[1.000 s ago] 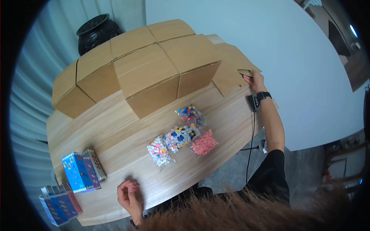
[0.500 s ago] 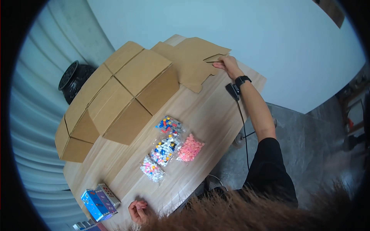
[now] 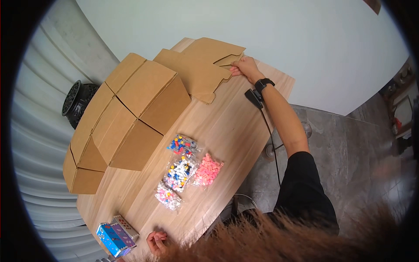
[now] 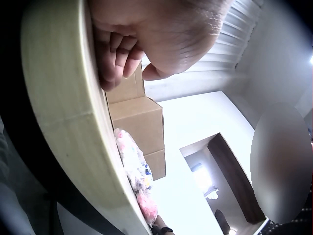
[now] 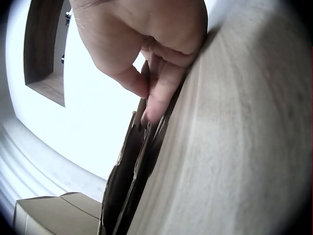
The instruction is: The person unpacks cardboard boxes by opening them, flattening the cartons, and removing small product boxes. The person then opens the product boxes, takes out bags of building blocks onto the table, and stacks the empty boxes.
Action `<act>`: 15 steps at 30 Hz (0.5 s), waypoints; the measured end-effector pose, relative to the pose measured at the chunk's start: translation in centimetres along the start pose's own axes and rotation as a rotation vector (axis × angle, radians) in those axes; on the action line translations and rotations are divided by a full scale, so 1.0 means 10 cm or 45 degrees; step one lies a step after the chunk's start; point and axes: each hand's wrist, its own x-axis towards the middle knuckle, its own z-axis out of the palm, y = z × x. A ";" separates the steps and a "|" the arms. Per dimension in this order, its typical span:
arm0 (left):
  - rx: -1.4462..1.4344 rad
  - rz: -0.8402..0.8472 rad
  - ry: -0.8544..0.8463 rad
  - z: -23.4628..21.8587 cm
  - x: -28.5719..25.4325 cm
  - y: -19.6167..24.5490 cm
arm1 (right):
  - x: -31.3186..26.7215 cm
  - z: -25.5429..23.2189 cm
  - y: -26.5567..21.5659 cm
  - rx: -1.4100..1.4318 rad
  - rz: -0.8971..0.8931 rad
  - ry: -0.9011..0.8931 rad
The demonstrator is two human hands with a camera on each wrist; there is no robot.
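At the far end of the table, my right hand (image 3: 247, 67) pinches the edge of a flattened cardboard box (image 3: 192, 65). The right wrist view shows thumb and fingers on its layered flaps (image 5: 132, 166), close over the wood. My left hand (image 3: 157, 242) rests by the near table edge with fingers loosely curled and nothing in them. Clear bags of small building bricks lie mid-table: one pink (image 3: 208, 169), one blue, grey and red (image 3: 182, 144), one mostly white with blue (image 3: 180, 172), and one white and pink (image 3: 168, 195).
Closed cardboard boxes (image 3: 150, 87) stand in rows along the table's left side, beside the flattened one. A blue and purple printed box (image 3: 115, 238) sits at the near left corner. A black cable (image 3: 273, 148) runs from the right wrist camera (image 3: 254, 98). Behind the boxes is a dark pot-shaped stand (image 3: 77, 102).
The head view has turned, so the table appears rotated and shifted left. My right hand keeps its grip on the flattened cardboard's edge; the left hand stays at the near edge.
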 end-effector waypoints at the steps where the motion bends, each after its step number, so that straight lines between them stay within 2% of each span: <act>1: 0.001 -0.003 0.002 -0.02 0.00 0.00 | -0.01 0.01 -0.02 -0.020 0.011 0.005; 3: 0.058 0.043 -0.091 -0.05 0.00 0.00 | -0.03 0.02 -0.02 -0.039 0.023 0.009; 12: 0.145 -0.108 -0.085 0.02 -0.02 0.19 | -0.04 0.07 -0.02 -0.045 0.017 0.029; 15: 0.107 -0.063 -0.080 0.09 -0.05 0.24 | -0.08 0.08 -0.05 -0.078 0.020 0.000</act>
